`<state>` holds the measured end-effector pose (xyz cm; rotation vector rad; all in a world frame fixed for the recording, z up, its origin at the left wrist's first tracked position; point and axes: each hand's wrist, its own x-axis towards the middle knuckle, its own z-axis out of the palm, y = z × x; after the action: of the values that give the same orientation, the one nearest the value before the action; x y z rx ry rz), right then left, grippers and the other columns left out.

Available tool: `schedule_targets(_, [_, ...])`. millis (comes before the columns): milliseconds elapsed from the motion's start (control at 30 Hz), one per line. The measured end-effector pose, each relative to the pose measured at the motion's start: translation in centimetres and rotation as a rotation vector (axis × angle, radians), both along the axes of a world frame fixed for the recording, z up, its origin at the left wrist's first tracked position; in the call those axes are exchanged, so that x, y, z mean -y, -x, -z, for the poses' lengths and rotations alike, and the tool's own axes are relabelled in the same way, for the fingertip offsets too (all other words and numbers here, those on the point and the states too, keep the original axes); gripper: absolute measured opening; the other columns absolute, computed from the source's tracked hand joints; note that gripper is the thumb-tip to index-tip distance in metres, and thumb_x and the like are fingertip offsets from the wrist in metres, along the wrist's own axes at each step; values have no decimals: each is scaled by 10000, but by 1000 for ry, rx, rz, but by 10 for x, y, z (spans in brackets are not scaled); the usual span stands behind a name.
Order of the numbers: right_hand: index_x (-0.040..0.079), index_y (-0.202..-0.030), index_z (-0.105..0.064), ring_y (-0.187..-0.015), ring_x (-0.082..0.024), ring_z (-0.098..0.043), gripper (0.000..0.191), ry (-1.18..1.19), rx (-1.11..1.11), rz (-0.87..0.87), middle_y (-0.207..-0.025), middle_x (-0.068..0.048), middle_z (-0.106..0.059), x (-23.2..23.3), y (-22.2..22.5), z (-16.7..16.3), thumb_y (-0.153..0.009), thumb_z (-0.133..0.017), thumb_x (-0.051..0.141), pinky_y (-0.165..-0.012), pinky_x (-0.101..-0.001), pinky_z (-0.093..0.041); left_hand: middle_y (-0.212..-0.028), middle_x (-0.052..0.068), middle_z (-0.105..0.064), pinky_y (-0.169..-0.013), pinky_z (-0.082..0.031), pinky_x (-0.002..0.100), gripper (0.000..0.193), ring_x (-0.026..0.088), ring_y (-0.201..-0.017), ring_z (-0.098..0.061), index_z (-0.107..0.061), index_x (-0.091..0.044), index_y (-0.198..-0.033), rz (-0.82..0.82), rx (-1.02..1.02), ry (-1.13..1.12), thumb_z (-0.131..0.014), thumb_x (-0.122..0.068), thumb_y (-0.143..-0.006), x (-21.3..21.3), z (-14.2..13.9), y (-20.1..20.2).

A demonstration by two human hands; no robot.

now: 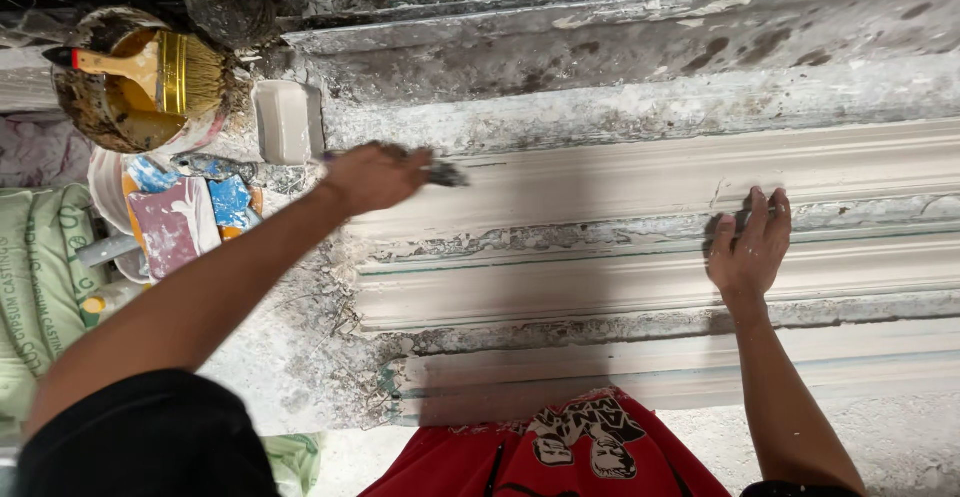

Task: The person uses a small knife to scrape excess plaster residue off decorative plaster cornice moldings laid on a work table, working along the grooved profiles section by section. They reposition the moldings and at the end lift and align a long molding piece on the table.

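Note:
Long white plaster moulding strips (640, 287) lie side by side on a plaster-caked workbench (300, 357). My left hand (372, 175) is closed around a small tool (445, 174) whose dark tip rests on the left end of the upper strip (650, 172). My right hand (750, 247) lies flat with fingers spread on the ridge between two strips, holding nothing.
A dirty tin (120, 107) with yellow liquid and a wide brush (150, 72) stands at the far left. Beside it are a white rectangular block (283, 122), a paint-smeared scraper (215, 167) and a messy bowl (160, 222). A green sack (40, 277) lies at the left edge.

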<state>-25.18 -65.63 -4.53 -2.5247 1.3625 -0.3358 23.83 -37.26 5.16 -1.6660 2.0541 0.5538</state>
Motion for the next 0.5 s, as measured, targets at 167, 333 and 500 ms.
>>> schedule_targets(167, [-7,-1586,-455,-1497,-479,-354,566,47,13,-33,-1634,-317,-324,-3,3,9,-1120,-536,305,-1229,-589,-300,-1431,150,-564,-679,-660,308,353,249,-971,-717,-566,-72,-1276,223,108,195,-603,-76,-925,5,0,3])
schedule_targets(333, [3,-1571,-469,-1488,-489,-358,569,36,7,-9,-1616,-334,-342,-1,-2,9,-1100,-523,317,-1210,-592,-301,-1102,201,-745,-655,-605,361,419,267,-823,-738,-430,103,-1444,68,-20,15,-484,-129,-1099,145,52,108])
schedule_targets(500, [25,-1577,-467,-1504,-489,-366,569,34,37,-26,-1640,-324,-350,-3,-7,5,-1089,-512,315,-1229,-591,-309,-1388,196,-569,-712,-630,367,266,278,-911,-736,-590,37,-1231,168,-55,78,-532,-107,-1016,160,42,108])
